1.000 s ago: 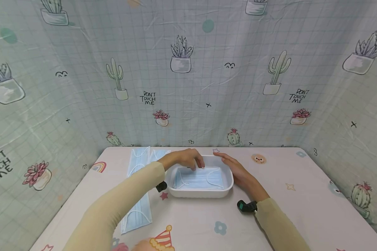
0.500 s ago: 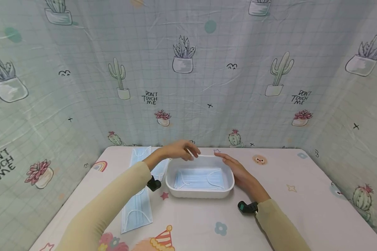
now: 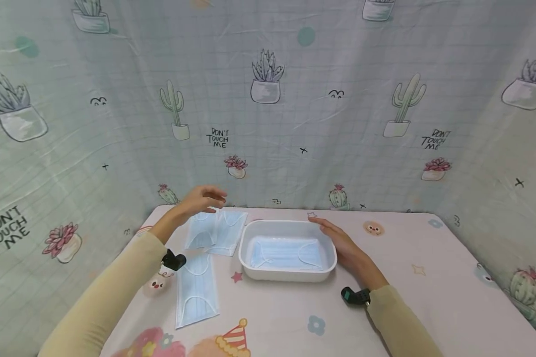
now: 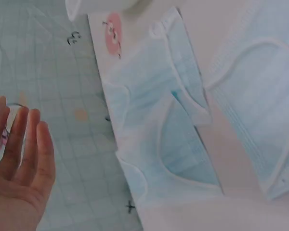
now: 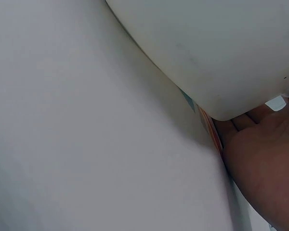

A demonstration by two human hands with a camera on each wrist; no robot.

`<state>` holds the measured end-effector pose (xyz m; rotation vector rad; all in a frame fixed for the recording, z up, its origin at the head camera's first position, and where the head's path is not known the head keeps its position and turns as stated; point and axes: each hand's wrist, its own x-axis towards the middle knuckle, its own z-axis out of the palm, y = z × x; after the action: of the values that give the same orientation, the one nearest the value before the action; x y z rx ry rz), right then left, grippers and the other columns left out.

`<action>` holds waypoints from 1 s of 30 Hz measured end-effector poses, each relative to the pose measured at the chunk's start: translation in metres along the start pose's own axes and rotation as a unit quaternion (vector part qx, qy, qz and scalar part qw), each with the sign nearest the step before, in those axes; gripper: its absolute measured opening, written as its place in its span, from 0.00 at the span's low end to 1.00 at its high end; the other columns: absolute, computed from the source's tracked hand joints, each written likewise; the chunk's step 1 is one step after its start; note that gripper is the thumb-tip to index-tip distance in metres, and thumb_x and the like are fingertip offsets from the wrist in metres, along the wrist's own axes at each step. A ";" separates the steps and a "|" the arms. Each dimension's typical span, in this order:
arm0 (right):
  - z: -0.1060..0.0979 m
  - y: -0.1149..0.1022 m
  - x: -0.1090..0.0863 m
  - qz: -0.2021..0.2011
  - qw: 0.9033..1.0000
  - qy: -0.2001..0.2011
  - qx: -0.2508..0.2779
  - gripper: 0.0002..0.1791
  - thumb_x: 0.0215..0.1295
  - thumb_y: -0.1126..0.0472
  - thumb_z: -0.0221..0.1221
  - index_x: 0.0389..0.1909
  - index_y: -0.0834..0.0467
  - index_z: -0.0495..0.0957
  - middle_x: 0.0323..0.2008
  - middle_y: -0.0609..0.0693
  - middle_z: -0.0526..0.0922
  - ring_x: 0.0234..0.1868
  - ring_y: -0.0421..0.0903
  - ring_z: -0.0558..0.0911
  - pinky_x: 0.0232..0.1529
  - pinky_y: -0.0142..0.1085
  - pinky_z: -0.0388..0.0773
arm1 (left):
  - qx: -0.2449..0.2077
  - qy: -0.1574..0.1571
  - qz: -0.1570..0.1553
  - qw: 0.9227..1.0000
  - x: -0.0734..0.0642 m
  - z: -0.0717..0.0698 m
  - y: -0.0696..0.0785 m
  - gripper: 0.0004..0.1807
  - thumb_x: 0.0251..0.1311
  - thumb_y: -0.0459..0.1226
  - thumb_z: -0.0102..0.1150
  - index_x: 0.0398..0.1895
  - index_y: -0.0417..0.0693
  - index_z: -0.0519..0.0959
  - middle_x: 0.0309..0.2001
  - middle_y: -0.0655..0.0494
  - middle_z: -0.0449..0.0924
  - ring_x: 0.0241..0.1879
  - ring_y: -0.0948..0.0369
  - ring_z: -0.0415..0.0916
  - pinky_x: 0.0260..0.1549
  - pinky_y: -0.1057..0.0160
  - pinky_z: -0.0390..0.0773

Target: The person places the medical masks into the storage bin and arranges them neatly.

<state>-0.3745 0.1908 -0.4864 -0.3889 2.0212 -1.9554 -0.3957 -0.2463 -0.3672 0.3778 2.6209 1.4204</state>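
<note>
A white rectangular tub stands at the middle of the table with a light blue face mask lying flat inside. My right hand rests along the tub's right side, fingers extended towards its far corner; the right wrist view shows the palm against the wall. Over the back left of the table hovers my left hand, holding nothing, its fingers loosely bent. Below it lie more masks: one at the far left, an overlapping mask beside it, and a nearer mask.
The table wears a pale pink cloth with printed cartoons. Behind and at both sides hangs a cactus-print curtain. A black wrist camera sits on the left wrist, another camera on the right.
My left hand has lifted out of the tub and moved left, over the loose masks. The right hand stays at the tub's side, and the mask inside lies as before.
</note>
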 end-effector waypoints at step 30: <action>0.000 0.001 -0.001 0.000 1.000 0.004 -0.007 0.26 0.85 0.58 0.36 0.79 0.50 0.63 0.85 0.46 0.46 0.85 0.54 0.45 0.82 0.55 0.46 | 0.155 0.134 -0.212 0.956 -0.009 -0.003 -0.095 0.24 0.55 0.29 0.68 0.56 0.33 0.77 0.39 0.39 0.79 0.28 0.58 0.77 0.27 0.66 0.77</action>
<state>-0.3732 0.1911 -0.4878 -0.3855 2.0416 -1.9463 -0.4022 -0.3014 -0.4452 -0.3599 2.9002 0.9824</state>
